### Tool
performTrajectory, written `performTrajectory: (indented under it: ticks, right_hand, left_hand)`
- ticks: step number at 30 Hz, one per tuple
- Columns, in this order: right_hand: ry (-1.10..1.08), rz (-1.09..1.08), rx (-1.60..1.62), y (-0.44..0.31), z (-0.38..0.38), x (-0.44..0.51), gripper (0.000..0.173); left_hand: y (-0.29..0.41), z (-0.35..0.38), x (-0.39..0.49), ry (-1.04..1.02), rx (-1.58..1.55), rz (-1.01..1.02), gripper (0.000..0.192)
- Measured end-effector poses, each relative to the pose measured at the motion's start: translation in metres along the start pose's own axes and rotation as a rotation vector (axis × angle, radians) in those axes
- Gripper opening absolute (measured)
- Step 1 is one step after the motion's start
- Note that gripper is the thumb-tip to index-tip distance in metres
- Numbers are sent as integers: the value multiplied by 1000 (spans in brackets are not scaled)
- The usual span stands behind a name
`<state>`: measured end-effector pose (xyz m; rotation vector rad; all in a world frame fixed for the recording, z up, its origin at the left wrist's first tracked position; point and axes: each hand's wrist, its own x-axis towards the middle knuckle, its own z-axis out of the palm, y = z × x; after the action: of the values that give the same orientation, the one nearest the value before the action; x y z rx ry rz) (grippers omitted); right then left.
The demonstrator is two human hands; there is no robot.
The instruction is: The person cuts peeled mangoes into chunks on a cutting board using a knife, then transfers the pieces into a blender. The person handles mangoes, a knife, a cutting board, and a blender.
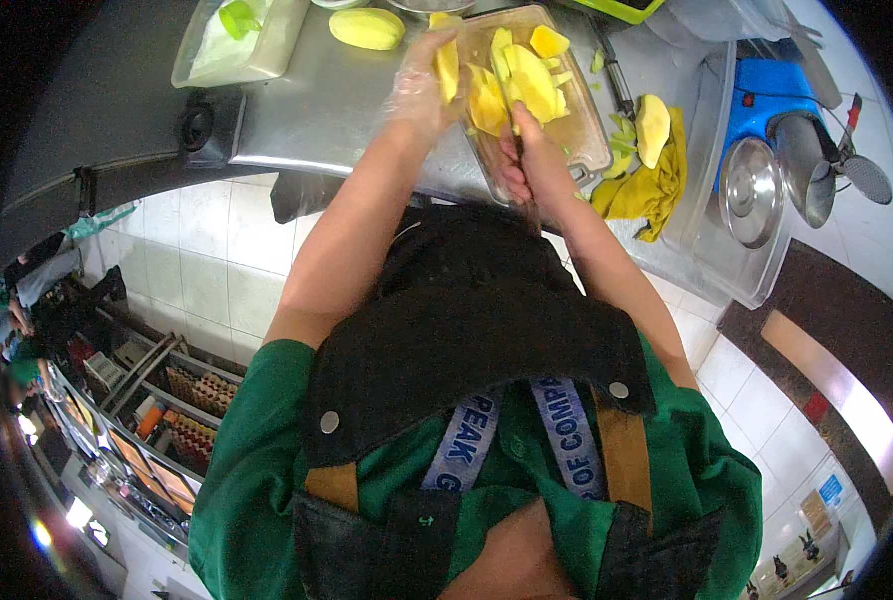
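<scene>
My left hand [416, 94], in a clear plastic glove, holds a yellow mango piece [446, 67] at the left edge of the cutting board [585, 112]. In my bare right hand [532, 157] is the handle of a knife [500, 82], its blade pointing away from me over the board. Cut yellow mango pieces [529, 79] lie around the blade. A peeled whole mango [367, 28] rests on the steel table left of the board. To the right are a peeler [617, 82], green peel scraps [622, 135] and another peeled mango piece [652, 129].
A plastic tub [285, 45] with a green piece inside stands at the upper left. A yellow cloth [660, 180] lies near a clear plastic container [761, 277] at the right. Beyond are a blue device [776, 82] and a steel lid [752, 193]. People stand at the far left.
</scene>
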<state>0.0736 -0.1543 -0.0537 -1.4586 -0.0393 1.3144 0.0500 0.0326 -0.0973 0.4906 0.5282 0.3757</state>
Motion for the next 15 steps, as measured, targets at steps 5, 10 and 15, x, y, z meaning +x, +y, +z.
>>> performTrajectory:
  ticks: [5, 10, 15]
  right_hand:
    - [-86, 49, 128, 1, -23, -16, 72]
    - [-137, -118, 21, -10, -23, -23, 65]
    - [109, -438, -349, -41, -14, -7, 48]
  left_hand:
    - [20, -28, -12, -461, -476, -279, 61]
    - [26, -14, -32, -360, -296, -186, 46]
    - [27, -12, -40, -213, -278, -251, 42]
